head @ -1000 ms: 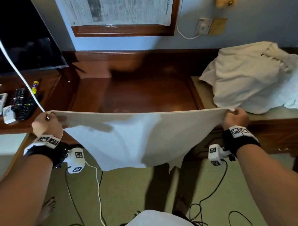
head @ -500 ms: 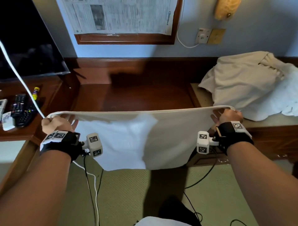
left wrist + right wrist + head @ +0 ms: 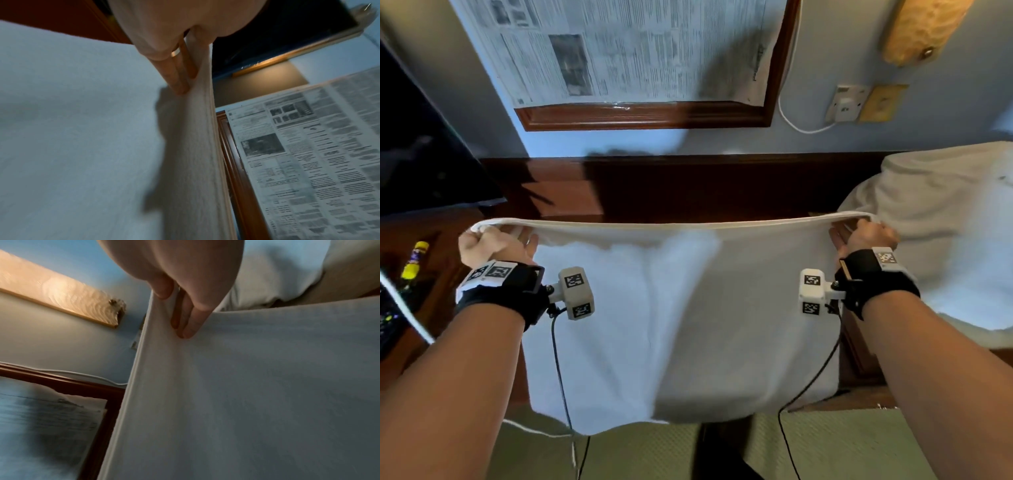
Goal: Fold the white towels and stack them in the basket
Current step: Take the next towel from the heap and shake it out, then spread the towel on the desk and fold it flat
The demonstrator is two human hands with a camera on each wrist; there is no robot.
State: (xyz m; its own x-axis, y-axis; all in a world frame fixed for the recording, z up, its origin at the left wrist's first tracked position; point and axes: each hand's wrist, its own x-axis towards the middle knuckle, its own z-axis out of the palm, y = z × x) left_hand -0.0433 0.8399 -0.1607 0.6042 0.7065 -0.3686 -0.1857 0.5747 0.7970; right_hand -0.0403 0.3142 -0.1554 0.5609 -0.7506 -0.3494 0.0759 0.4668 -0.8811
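Both hands have risen and turned since the earlier frames, so the wrist cameras that hung below the arms now face inward across the white towel (image 3: 681, 322), and its top edge sits higher against the dark wooden bench (image 3: 722, 192). The left hand (image 3: 496, 245) grips one top corner with fingers curled round the bunched hem, and the right hand (image 3: 866, 236) pinches the other; between them the hem runs taut and nearly level while the cloth hangs free over the green carpet. No basket shows in any view, so where the folded piece will go cannot be told. My worry is the grip: if either corner slips during the next fold, the towel will drop to the floor, and the lower edge (already uneven, lower at the left) could fold askew if the hands do not meet squarely. It could also brush the heap of unfolded towels (image 3: 941, 240) just behind the right hand and drag one off. Only the head view shows the whole span and the heap; the left wrist view shows the fingers (image 3: 179, 73) lying straight along the near face of the cloth, and the right wrist view shows the thumb pressing the hem against the fingers (image 3: 189, 321).
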